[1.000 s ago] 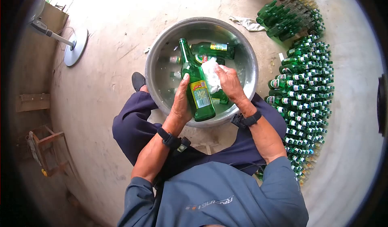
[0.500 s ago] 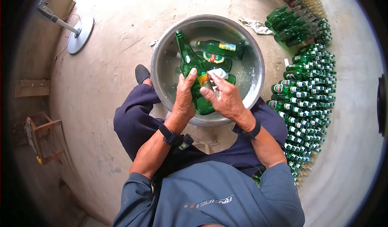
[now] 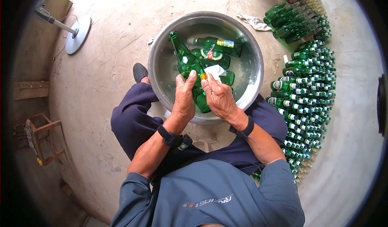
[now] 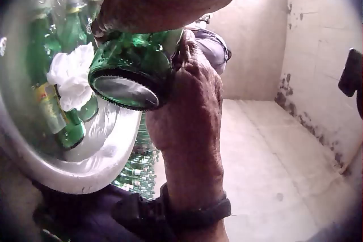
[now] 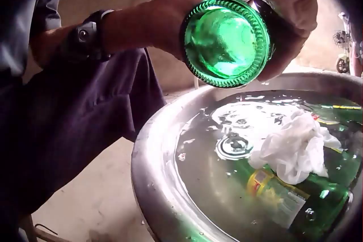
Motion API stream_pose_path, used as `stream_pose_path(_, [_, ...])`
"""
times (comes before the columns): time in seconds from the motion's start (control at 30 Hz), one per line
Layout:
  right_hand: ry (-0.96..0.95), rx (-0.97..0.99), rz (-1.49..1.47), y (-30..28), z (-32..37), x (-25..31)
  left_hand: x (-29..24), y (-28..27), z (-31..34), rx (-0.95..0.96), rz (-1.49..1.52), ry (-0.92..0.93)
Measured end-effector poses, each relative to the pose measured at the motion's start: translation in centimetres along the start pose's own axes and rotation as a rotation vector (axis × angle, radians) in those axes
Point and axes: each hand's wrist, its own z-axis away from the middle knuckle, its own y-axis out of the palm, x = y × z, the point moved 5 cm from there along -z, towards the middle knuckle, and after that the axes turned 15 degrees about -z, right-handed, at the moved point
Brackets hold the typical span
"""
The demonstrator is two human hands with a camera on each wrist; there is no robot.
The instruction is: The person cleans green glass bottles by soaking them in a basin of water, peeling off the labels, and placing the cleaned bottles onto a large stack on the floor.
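Both grips are clenched round one green bottle [image 3: 184, 63]. The left hand [image 3: 184, 99] is wrapped about its lower body from one side and the right hand [image 3: 218, 97] from the other. The bottle is held tilted over the metal basin [image 3: 153, 61], with its neck pointing away from the person and its base toward the lap.

The work is judged to be midway. A white cloth [image 3: 215, 70] is held by neither hand and is seen in the right wrist view lying on a sunken bottle [image 5: 295, 202] in the water. At least two more labelled bottles [image 3: 214, 45] are left lying in the basin. Long rows of green bottles [image 3: 307, 89] are laid on the concrete floor at the person's right, so a large share of the work may already be done. Which of these have been handled cannot be told.

Most of the held bottle's label is covered by the hands; only a yellow sliver shows between them. In both wrist views little more than the round base [image 4: 127, 86] is shown. The farthest bottle stacks are cut off at the rim of the head view.
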Motion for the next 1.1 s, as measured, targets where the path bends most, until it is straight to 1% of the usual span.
stream_pose_path(0.1, [0.046,-0.030,-0.023,-0.1,0.1,-0.2,0.4,-0.3,-0.2,-0.013,-0.028,0.015])
stream_pose_path(0.23, [0.045,-0.031,-0.009,-0.1,-0.1,-0.4,0.3,-0.1,0.0,0.010,-0.019,-0.010])
stream_pose_path(0.33, [0.046,-0.032,0.034,-0.3,-0.1,-0.4,0.3,-0.2,0.3,-0.045,-0.076,-0.047])
stream_pose_path(0.4, [0.032,-0.046,0.095,-0.5,-0.1,0.2,0.1,-0.6,0.3,-0.094,-0.150,0.012])
stream_pose_path(0.5, [-0.029,-0.050,0.120,-0.2,-0.1,0.4,-0.1,-0.8,0.4,-0.097,-0.172,0.016])
stream_pose_path(0.6, [0.027,0.003,0.152,0.3,0.2,0.1,0.1,-0.7,0.6,-0.096,-0.172,0.020])
stream_pose_path(0.73, [0.021,0.007,0.133,0.3,0.3,-0.3,0.4,-0.8,0.9,-0.124,-0.231,-0.014])
stream_pose_path(0.8, [0.042,0.026,0.064,0.3,0.3,-0.4,0.4,-0.8,0.9,-0.130,-0.231,-0.017])
stream_pose_path(0.93, [0.042,0.043,0.082,0.2,0.3,-1.0,0.6,-1.0,0.8,-0.126,-0.232,-0.030])
stream_pose_path(1.03, [0.058,0.004,0.020,0.0,0.2,-0.7,0.7,-1.0,0.7,-0.122,-0.185,-0.012])
stream_pose_path(1.1, [-0.008,-0.041,0.046,-0.1,0.0,0.0,0.5,-1.1,0.5,-0.110,-0.191,-0.002])
